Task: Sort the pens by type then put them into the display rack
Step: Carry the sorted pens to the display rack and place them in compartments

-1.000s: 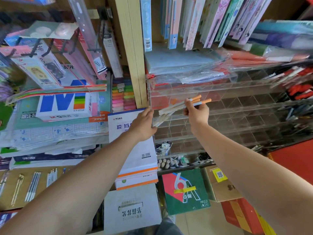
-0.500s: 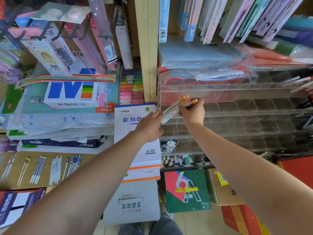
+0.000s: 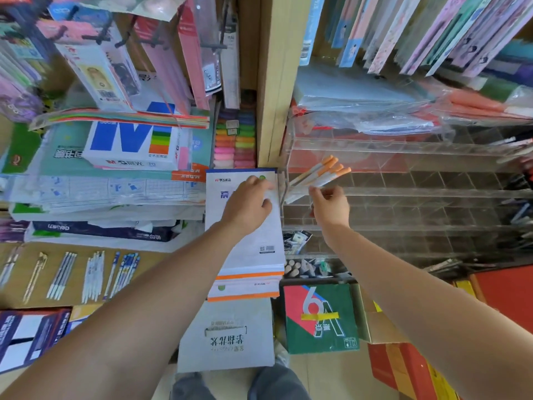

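A: Where's the bundle?
B: The orange-capped pens [image 3: 318,176] sit tilted in the far-left slot of the clear display rack [image 3: 403,194], caps up and to the right, tips down in the slot.
A: Hands?
B: My right hand [image 3: 331,207] is just under the barrels, fingers curled, tips at the pens. I can't tell if it's pinching them or off them. My left hand [image 3: 248,203] is over the white paper pack [image 3: 248,255] beside the rack's left wall, fingers loosely curled, holding nothing.
A: Handling?
B: My guess: light, stiff plastic sticks, and smooth, so they'll slide on each other and fan out. I'd take them mid-barrel as one bundle, not by the caps, which may pull off. The acrylic looks rigid and brittle, so I'd feed the tips in gently.
A: What's left?
B: The grouped pens [image 3: 92,274] lie in rows on the brown cardboard [image 3: 161,264] at lower left, well apart from the rack. I'd guess those follow, one type per slot
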Motion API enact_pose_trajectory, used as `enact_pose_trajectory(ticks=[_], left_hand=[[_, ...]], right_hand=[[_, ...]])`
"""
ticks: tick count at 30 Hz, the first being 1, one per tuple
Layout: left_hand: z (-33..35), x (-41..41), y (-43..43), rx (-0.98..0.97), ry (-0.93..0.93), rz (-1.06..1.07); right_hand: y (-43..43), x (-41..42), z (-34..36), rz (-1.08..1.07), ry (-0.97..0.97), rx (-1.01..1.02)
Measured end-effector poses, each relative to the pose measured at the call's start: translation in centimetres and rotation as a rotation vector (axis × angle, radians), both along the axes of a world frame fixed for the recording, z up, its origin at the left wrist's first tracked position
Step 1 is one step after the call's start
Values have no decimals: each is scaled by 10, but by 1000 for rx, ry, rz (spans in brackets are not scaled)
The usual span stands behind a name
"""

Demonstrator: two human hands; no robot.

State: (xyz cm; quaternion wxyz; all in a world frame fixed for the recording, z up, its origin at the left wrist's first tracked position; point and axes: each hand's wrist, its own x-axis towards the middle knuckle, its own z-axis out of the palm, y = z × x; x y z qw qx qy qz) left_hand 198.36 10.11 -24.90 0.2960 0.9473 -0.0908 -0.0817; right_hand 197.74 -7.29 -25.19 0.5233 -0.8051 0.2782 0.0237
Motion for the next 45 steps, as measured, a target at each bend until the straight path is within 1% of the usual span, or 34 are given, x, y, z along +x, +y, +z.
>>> enact_pose_trajectory(ticks=[2, 4, 8, 11, 14, 16, 19, 21, 24, 26, 28, 31, 34, 36, 40, 45], left_hand=[[-2, -3, 28, -10, -66, 91], [-4, -7, 60, -4, -104, 151], [-24, -25, 137, 26, -44, 204], [-57, -50, 201, 58, 82, 195], [-103, -76, 256, 124, 260, 149], [-138, -92, 282, 130, 374, 106], [-189, -112, 303, 160, 494, -5], [-221, -121, 306, 172, 521, -68], [-264, -126, 304, 201, 549, -140], [-287, -124, 301, 245, 540, -186], [-307, -117, 297, 286, 498, -241], [-333, -107, 294, 327, 437, -319], [-346, -103, 293, 336, 422, -362], [-350, -102, 296, 334, 403, -344], [-356, -103, 309, 303, 397, -239], [-365, -103, 322, 320, 325, -135]], right_hand=[[32, -14, 5, 120, -42, 34], [72, -27, 10, 227, -84, 126], [167, -50, 3, 409, -115, 174], [236, -69, -29, 446, -93, 186], [286, -88, -75, 456, 34, 153], [306, -98, -112, 445, 141, 64], [317, -111, -170, 496, 360, -127], [321, -118, -206, 569, 505, -204], [330, -120, -247, 660, 610, -311], [336, -114, -268, 687, 634, -373], [340, -107, -287, 650, 651, -399], [343, -100, -311, 600, 616, -425], [342, -98, -326, 604, 599, -507], [341, -97, -331, 599, 590, -544], [341, -90, -336, 573, 606, -540], [349, -79, -344, 595, 654, -596]])
